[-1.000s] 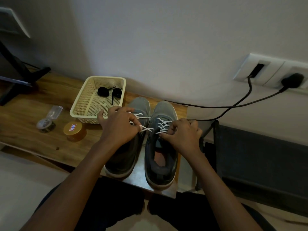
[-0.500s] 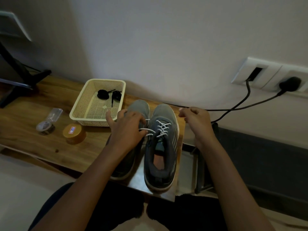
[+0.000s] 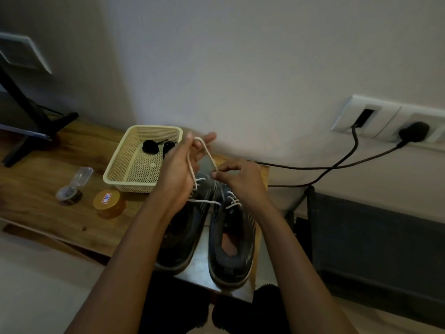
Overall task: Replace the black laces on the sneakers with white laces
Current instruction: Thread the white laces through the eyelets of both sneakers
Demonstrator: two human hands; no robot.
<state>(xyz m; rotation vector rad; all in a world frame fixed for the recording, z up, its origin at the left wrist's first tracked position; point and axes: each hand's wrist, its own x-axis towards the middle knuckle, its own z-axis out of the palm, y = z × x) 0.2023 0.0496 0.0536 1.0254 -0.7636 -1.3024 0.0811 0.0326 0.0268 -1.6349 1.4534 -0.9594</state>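
White lace (image 3: 208, 153), one, between left hand (image 3: 178, 174) and right hand (image 3: 240, 182); two sneakers (image 3: 232, 259).

Dim, soft, perhaps motion-blurred

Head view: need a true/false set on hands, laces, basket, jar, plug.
1. Left hand and right hand hold a white lace raised over the sneakers. True.
2. Black laces lie in the basket. True.
3. The basket sits right of the sneakers. False: it sits left of them.
4. The jar is inside the basket. False: the jar stands on the table, outside the basket.
5. A plug is in the wall socket. True.
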